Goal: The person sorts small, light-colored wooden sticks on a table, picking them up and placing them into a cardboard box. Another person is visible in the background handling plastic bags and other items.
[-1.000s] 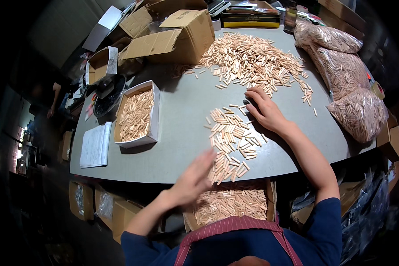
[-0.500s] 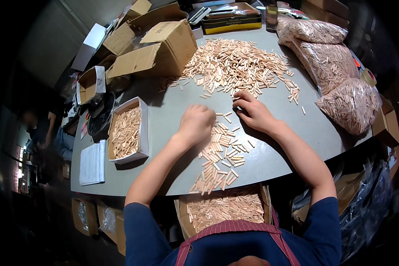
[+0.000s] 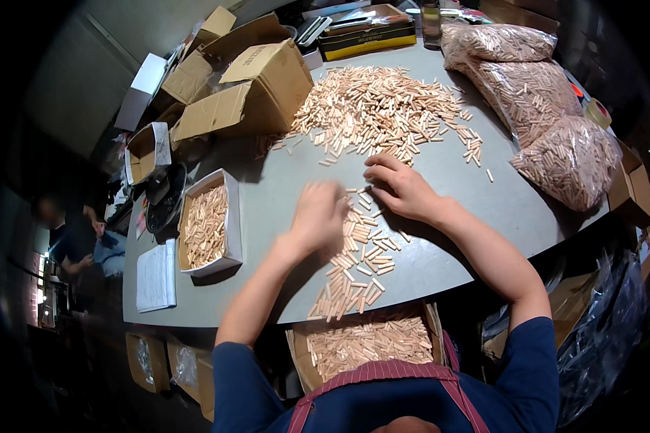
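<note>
Short wooden dowel pins (image 3: 361, 252) lie loose on the grey table in a trail running toward its near edge. At the upper left of this trail is my left hand (image 3: 319, 214), smeared by motion; its fingers are hidden. My right hand (image 3: 406, 189) rests on the tabletop just right of the trail's top, its fingers bent and apart, with no pin visible in them. Beyond both hands spreads a large heap of the same pins (image 3: 383, 108). Below the table's near edge, a cardboard box (image 3: 435, 333) holds many more.
A white box of pins (image 3: 233, 224) stands on the left beside a paper sheet (image 3: 156, 278). Open cardboard boxes (image 3: 267, 79) crowd the far left. Clear bags filled with pins (image 3: 567, 162) line the right side. Another person (image 3: 72, 242) is at the far left.
My right hand has shifted slightly left, toward the top of the trail. My left hand stays near the trail, still blurred. The view has tilted a little.
</note>
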